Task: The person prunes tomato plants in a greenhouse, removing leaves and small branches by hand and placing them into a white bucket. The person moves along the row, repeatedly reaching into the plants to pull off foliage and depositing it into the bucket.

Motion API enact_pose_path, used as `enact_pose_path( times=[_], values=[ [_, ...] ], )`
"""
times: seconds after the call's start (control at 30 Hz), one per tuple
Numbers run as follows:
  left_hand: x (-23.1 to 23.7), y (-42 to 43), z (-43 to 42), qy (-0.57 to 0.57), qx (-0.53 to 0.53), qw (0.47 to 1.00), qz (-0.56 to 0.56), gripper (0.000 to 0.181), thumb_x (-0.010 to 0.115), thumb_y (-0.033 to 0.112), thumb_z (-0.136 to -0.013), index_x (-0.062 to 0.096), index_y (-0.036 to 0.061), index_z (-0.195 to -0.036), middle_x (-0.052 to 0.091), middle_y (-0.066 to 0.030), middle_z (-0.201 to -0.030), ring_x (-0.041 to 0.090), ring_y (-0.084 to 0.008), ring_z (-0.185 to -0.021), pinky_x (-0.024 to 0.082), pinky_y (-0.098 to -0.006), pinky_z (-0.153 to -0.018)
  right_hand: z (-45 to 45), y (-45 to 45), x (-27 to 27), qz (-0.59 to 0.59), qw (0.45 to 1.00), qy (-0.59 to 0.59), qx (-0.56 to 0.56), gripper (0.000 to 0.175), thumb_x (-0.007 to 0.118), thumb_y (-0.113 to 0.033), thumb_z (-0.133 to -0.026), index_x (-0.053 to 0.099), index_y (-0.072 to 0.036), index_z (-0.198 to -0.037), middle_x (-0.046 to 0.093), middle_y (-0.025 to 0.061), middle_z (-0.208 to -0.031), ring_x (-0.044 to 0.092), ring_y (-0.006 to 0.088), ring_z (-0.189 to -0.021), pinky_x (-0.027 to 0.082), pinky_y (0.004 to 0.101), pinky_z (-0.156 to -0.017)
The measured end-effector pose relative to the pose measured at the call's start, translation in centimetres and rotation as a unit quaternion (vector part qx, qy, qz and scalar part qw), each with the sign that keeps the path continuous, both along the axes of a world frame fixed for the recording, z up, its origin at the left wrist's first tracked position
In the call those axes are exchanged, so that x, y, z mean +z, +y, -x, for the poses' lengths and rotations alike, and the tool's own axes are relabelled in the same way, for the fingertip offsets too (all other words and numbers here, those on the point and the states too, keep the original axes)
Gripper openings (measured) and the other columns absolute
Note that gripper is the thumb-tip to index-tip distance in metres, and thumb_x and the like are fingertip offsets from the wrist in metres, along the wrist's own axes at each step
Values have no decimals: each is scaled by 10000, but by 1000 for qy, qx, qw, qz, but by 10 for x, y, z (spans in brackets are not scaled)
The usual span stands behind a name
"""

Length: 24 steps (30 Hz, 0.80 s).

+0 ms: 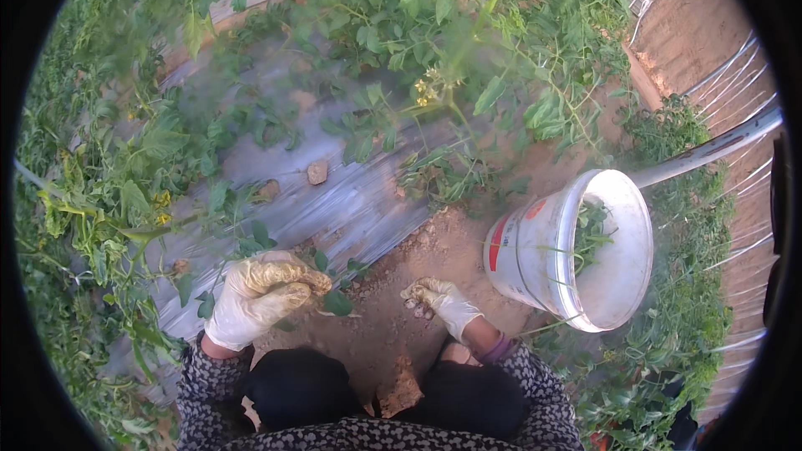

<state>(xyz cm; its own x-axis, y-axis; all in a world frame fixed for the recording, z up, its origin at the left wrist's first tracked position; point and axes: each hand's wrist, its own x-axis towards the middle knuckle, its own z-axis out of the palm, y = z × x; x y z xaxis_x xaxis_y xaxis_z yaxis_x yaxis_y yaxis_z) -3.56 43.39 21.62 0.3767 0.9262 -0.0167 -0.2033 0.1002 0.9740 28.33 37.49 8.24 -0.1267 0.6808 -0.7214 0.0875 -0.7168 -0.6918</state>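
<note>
My left hand (266, 294), in a stained white glove, is closed around a leafy green stem, with leaves (338, 302) showing just past its fingertips. My right hand (442, 305), gloved the same way, hangs over bare soil with its fingers curled; small pale, round things (418, 309) show beside its fingers, and I cannot tell whether it holds them. To its right, a white plastic bucket (514, 260) is tilted with its mouth towards the right and some green cuttings (592, 232) inside.
Tomato plants with yellow flowers (429, 88) surround the work spot. Clear plastic film (351, 194) covers the bed ahead, with a dirt clod (317, 172) on it. A metal pipe (708, 153) runs behind the bucket. White strings (739, 88) stretch along the right.
</note>
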Motion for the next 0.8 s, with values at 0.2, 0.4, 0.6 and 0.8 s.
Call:
enact_pose_path(
  times=[0.2, 0.4, 0.6, 0.8],
  values=[
    [35, -8, -6, 175, 80, 979, -70, 487, 760, 422, -806, 717, -63, -827, 686, -138, -775, 668, -193, -666, 529, -288, -612, -21, 47, -47, -59, 998, 5, -28, 189, 501, -109, -1004, 679, -98, -1067, 673, -4, -937, 557, 59, -664, 435, 193, -582],
    [64, -43, -42, 154, 8, 985, -73, 153, 755, 64, -816, 725, -39, -925, 723, -143, -927, 700, -262, -835, 552, -336, -727, -6, 149, -96, -91, 987, 83, -108, 179, 517, -126, -1005, 674, -111, -1090, 666, -7, -997, 555, 51, -686, 439, 194, -570],
    [53, -68, -90, 40, 115, 984, 132, 163, 682, 108, -882, 688, -13, -991, 704, -162, -927, 670, -253, -860, 525, -357, -799, -1, 105, -116, -70, 991, 101, -46, 144, 545, -90, -989, 666, -72, -1066, 658, -5, -955, 553, 45, -723, 449, 196, -624],
    [27, -51, -71, -8, 131, 969, 210, 148, 650, 128, -898, 665, -19, -890, 700, -160, -911, 645, -221, -818, 501, -348, -802, -60, -7, -159, -16, 999, 11, -33, 174, 507, -69, -994, 669, -50, -1056, 658, 0, -921, 562, 58, -745, 466, 210, -675]
  ],
)
